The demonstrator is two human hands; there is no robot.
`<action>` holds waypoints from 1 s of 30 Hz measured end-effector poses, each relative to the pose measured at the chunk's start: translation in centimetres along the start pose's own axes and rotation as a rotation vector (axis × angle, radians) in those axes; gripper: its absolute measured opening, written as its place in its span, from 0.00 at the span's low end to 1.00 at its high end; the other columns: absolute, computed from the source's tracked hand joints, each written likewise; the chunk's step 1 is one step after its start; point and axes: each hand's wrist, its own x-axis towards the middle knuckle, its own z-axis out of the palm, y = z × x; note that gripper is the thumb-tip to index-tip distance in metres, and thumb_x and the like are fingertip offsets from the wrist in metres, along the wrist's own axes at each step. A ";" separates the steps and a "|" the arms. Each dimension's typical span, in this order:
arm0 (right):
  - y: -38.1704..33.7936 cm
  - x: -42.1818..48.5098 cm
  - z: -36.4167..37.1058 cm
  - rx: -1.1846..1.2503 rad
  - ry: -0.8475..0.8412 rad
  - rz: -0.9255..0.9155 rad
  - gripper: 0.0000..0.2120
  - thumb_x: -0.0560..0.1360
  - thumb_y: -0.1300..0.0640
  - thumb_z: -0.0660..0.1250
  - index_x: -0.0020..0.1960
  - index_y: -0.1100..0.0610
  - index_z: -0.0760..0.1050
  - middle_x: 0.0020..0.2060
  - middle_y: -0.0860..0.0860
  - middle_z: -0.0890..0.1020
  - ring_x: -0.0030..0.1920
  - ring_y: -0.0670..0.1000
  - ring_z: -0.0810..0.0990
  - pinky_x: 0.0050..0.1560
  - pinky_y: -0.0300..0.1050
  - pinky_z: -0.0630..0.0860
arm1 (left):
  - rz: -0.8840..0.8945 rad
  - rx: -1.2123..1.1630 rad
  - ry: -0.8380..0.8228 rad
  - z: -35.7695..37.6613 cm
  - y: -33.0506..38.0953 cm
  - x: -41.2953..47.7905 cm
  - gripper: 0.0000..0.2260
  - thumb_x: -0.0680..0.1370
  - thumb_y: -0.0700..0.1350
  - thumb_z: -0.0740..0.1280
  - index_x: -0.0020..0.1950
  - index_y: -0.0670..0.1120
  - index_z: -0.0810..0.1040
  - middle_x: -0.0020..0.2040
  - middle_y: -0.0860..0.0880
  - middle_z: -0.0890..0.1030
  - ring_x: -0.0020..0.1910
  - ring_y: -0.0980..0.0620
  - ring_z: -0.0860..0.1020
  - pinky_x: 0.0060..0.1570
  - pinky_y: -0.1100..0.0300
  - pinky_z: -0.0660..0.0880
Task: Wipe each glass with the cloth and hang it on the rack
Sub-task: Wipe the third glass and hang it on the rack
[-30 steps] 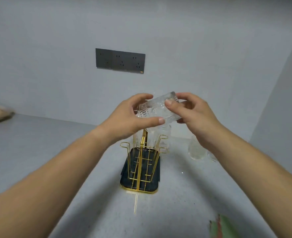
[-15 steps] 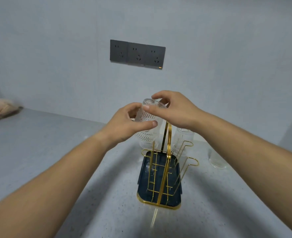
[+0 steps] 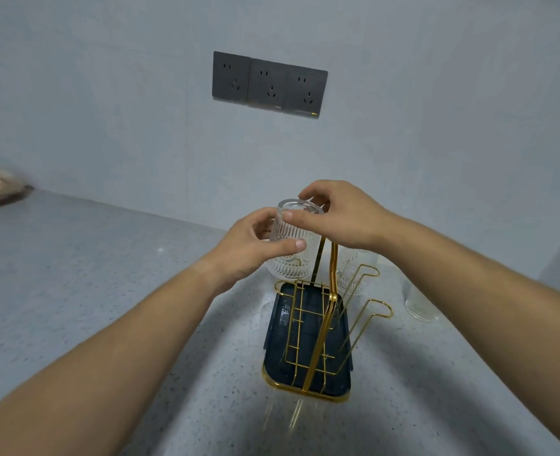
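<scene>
The rack stands on the counter, long axis running away from you. At its far left corner you hold the glass upright, mouth down. Your left hand wraps its side; your right hand pinches the upturned base from above. Whether a prong already sits inside the glass cannot be told. Expect to lower it straight down.

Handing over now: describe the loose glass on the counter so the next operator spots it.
Start at the gold wire rack on the grey counter. Right of it stands a clear glass. Unlike the ribbed glass held over the rack and the hung glass on it, this one touches only the counter.
</scene>
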 end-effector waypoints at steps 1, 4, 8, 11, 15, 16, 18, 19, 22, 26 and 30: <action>0.2 0.1 0.2 -0.004 -0.018 0.007 0.30 0.74 0.33 0.68 0.67 0.52 0.76 0.57 0.47 0.82 0.55 0.50 0.81 0.59 0.55 0.79 | -0.008 -0.003 -0.004 0.1 -0.3 0.0 0.22 0.71 0.48 0.81 0.63 0.52 0.82 0.59 0.50 0.86 0.61 0.51 0.83 0.68 0.47 0.77; 0.7 0.3 0.7 0.003 -0.066 0.030 0.30 0.73 0.32 0.68 0.66 0.52 0.76 0.56 0.48 0.82 0.56 0.50 0.81 0.60 0.55 0.79 | -0.032 -0.009 -0.020 0.1 -1.2 0.1 0.25 0.67 0.52 0.82 0.62 0.53 0.83 0.59 0.49 0.86 0.60 0.49 0.83 0.68 0.47 0.77; 1.3 0.1 1.3 0.023 -0.121 0.042 0.31 0.72 0.33 0.70 0.68 0.51 0.76 0.60 0.48 0.81 0.59 0.50 0.80 0.62 0.51 0.78 | -0.048 -0.014 -0.034 0.3 -2.3 -0.2 0.25 0.66 0.52 0.82 0.62 0.51 0.83 0.59 0.49 0.86 0.60 0.51 0.83 0.69 0.48 0.76; 1.7 -0.1 1.7 0.036 -0.159 0.042 0.29 0.72 0.36 0.72 0.67 0.50 0.77 0.60 0.48 0.81 0.59 0.49 0.80 0.63 0.50 0.77 | -0.072 -0.021 -0.050 0.7 -3.2 -0.4 0.27 0.66 0.52 0.81 0.64 0.51 0.82 0.60 0.51 0.86 0.60 0.54 0.83 0.70 0.49 0.76; 2.0 -0.2 1.9 0.012 -0.242 0.062 0.31 0.72 0.40 0.75 0.70 0.52 0.75 0.63 0.50 0.81 0.61 0.50 0.79 0.65 0.49 0.75 | -0.104 0.021 -0.066 0.9 -4.4 -0.4 0.31 0.66 0.52 0.84 0.67 0.53 0.80 0.61 0.54 0.85 0.63 0.55 0.81 0.71 0.49 0.74; 1.9 -0.2 2.0 0.001 -0.252 0.069 0.32 0.72 0.40 0.75 0.71 0.52 0.74 0.62 0.50 0.81 0.61 0.50 0.79 0.66 0.50 0.75 | -0.106 0.022 -0.066 0.9 -4.7 -0.5 0.31 0.66 0.52 0.83 0.67 0.54 0.80 0.62 0.54 0.85 0.64 0.55 0.81 0.71 0.50 0.74; 1.9 -0.1 1.9 -0.026 -0.258 0.079 0.33 0.70 0.39 0.76 0.71 0.51 0.74 0.62 0.49 0.81 0.61 0.50 0.79 0.68 0.53 0.74 | -0.104 0.007 -0.066 1.0 -5.1 -0.6 0.29 0.68 0.49 0.83 0.68 0.53 0.79 0.63 0.54 0.84 0.64 0.56 0.81 0.70 0.53 0.74; 1.8 0.1 2.0 -0.044 -0.265 0.083 0.33 0.70 0.38 0.76 0.70 0.50 0.74 0.63 0.49 0.81 0.61 0.50 0.79 0.68 0.54 0.73 | -0.104 -0.001 -0.067 1.1 -5.2 -0.7 0.28 0.70 0.47 0.82 0.68 0.53 0.79 0.63 0.54 0.84 0.64 0.57 0.81 0.69 0.55 0.74; 1.8 0.3 2.0 -0.082 -0.285 0.092 0.34 0.69 0.37 0.76 0.70 0.48 0.74 0.62 0.47 0.81 0.60 0.50 0.80 0.69 0.57 0.72 | -0.105 -0.013 -0.074 1.3 -5.2 -0.8 0.26 0.72 0.43 0.80 0.68 0.52 0.79 0.63 0.53 0.84 0.62 0.59 0.82 0.63 0.63 0.75; 1.9 0.4 2.1 -0.076 -0.291 0.091 0.33 0.69 0.39 0.77 0.70 0.48 0.73 0.63 0.47 0.80 0.61 0.50 0.79 0.69 0.57 0.72 | -0.109 -0.021 -0.050 1.2 -5.7 -0.8 0.27 0.71 0.42 0.81 0.68 0.51 0.79 0.63 0.52 0.84 0.62 0.58 0.82 0.66 0.60 0.75; 2.1 0.4 2.3 -0.082 -0.281 0.088 0.33 0.69 0.39 0.77 0.70 0.49 0.74 0.62 0.47 0.81 0.62 0.50 0.79 0.69 0.58 0.72 | -0.103 -0.021 -0.046 1.3 -5.7 -0.9 0.26 0.71 0.42 0.80 0.68 0.51 0.79 0.62 0.52 0.85 0.62 0.59 0.82 0.63 0.62 0.75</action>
